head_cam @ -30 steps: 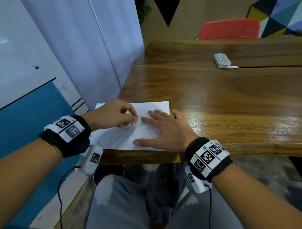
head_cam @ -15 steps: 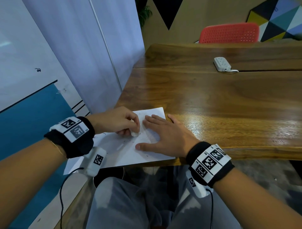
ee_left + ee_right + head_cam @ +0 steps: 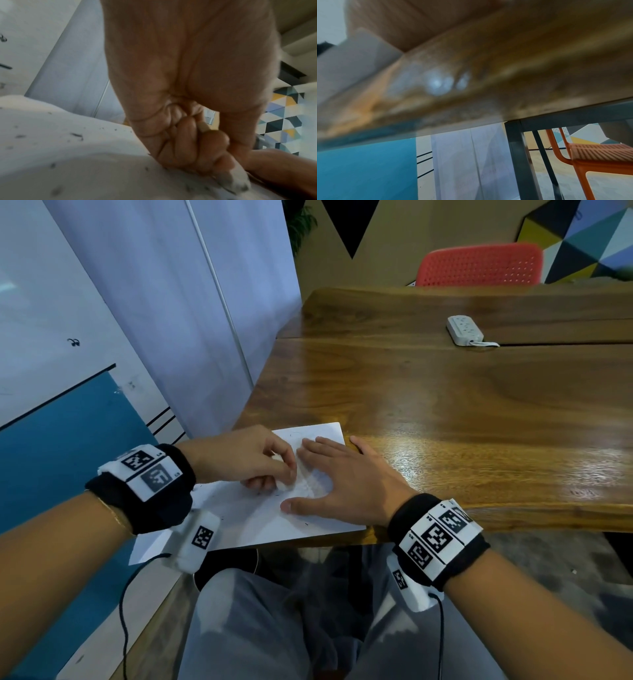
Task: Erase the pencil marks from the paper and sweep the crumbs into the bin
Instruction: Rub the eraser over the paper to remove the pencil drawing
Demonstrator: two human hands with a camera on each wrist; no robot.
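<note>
Mid-erasing: my left hand [image 3: 246, 460] pinches the eraser [image 3: 289, 180] against the paper [image 3: 246, 518] at the table [image 3: 445, 412] corner, my right hand [image 3: 346, 481] lying flat, fingers spread, pinning it. Crumbs [image 3: 77, 135] dot the sheet, unswept; no bin visible.

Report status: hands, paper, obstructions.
Left hand pinches eraser, tip on paper. Right hand flat, pressing the sheet. Crumbs unswept; bin not in view. No obstruction.
</note>
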